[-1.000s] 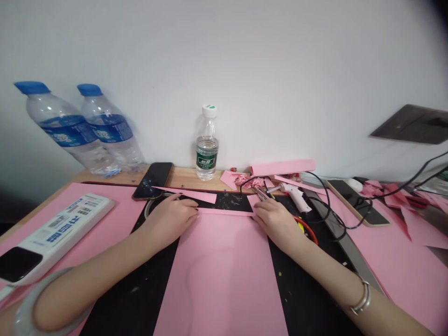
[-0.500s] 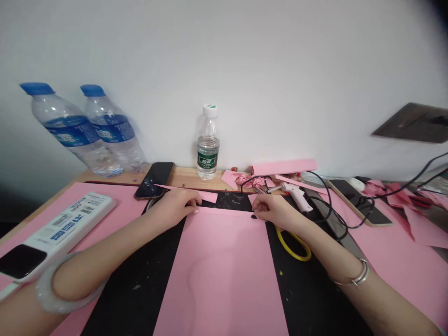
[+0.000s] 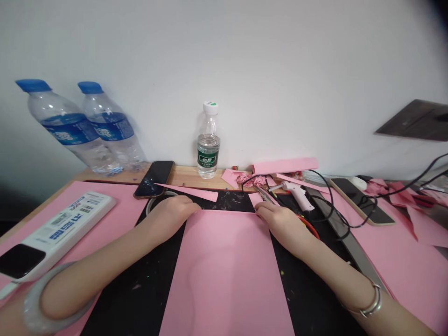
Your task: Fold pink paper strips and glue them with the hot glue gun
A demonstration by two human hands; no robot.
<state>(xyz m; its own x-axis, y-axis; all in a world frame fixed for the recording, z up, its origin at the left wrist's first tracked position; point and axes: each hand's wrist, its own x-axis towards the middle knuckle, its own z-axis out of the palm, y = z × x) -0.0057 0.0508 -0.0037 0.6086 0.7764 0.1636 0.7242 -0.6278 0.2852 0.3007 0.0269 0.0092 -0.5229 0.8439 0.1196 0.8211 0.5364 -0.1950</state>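
Observation:
A long sheet of pink paper [image 3: 227,270] lies lengthwise before me on a black mat [image 3: 140,280]. At its far left corner, my left hand [image 3: 177,210] is closed on the edge, its fingertips partly hidden. My right hand [image 3: 282,221] grips the far right corner, fingers bent over the edge. Between the hands, the far edge runs straight. Just beyond it lies a narrow pink paper strip [image 3: 189,191]. A red curved handle [image 3: 310,226] shows partly behind my right hand. A pale ring-shaped roll [image 3: 150,203] is half hidden by my left hand.
A pink glue gun [image 3: 298,196] with black cables lies at the right, near a phone [image 3: 364,200] and pink scraps [image 3: 406,196]. A small water bottle [image 3: 208,156] stands by the wall. Left are two large bottles [image 3: 112,126], a dark phone [image 3: 155,178] and a white box [image 3: 66,228].
Both hands have turned palm-down at the paper's far corners. The narrow folded band along the far edge no longer shows. The yellow handle is now mostly covered by my right arm.

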